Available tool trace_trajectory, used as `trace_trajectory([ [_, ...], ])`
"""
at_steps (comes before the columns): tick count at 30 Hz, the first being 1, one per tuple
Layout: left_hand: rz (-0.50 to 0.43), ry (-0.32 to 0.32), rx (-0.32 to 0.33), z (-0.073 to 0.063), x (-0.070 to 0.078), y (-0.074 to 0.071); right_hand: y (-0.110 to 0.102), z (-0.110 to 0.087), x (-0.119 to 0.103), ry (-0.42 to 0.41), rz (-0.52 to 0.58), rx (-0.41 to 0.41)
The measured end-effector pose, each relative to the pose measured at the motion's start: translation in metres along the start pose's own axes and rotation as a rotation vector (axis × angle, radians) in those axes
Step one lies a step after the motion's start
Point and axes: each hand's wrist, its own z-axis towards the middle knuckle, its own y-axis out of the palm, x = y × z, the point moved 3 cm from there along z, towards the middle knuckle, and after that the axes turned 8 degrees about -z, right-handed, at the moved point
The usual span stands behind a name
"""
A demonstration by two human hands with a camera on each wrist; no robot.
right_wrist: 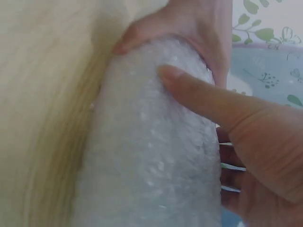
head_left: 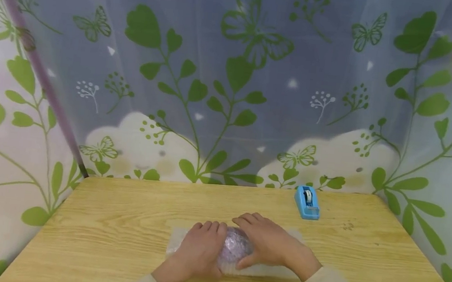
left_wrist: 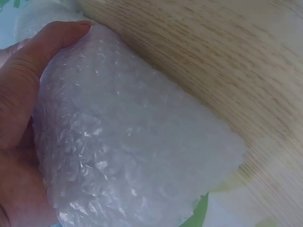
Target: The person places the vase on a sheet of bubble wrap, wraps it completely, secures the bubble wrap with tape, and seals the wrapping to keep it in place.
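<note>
A bundle of clear bubble wrap [head_left: 236, 246] lies on the table near its front, with a rounded, lilac-tinted bulge between the two hands. Whatever is inside the wrap cannot be made out. My left hand [head_left: 203, 248] grips the bundle's left side; in the left wrist view its thumb lies along the wrap [left_wrist: 123, 132]. On the right side my right hand [head_left: 267, 242] holds the bulge, fingers over the far side and thumb on the near side. In the right wrist view that thumb presses on the wrap [right_wrist: 151, 142], close to the left hand [right_wrist: 189, 28].
A blue tape dispenser [head_left: 307, 203] with a roll of tape stands at the back right of the wooden table [head_left: 121, 208]. Flat wrap ends [head_left: 291, 273] stick out past the right hand. Leaf-patterned curtains [head_left: 190, 87] hang behind and on both sides.
</note>
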Motion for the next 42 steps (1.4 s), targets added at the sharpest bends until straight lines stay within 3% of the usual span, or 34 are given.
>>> trace_trajectory([
  [4,-0.035,-0.013,-0.009,0.001,-0.002,0.001,0.002,-0.008,-0.009,-0.017,-0.075,0.075],
  [11,-0.087,-0.05,-0.082,0.004,-0.006,0.004,0.016,-0.01,-0.026,0.024,-0.125,0.104],
  [18,-0.22,-0.095,-0.175,0.01,-0.015,0.005,0.033,0.0,-0.031,0.102,-0.236,0.281],
  [26,-0.349,-0.113,-0.239,0.011,-0.027,0.008,0.032,0.011,-0.029,0.041,-0.3,0.391],
  [30,-0.391,-0.098,-0.27,0.014,-0.028,0.008,0.03,0.011,-0.027,0.035,-0.296,0.369],
  [34,-0.415,-0.082,-0.316,0.016,-0.027,0.007,0.03,0.009,-0.025,0.053,-0.263,0.269],
  [42,-0.587,-0.09,-0.441,0.019,-0.025,-0.002,0.027,0.005,-0.021,0.065,-0.084,0.116],
])
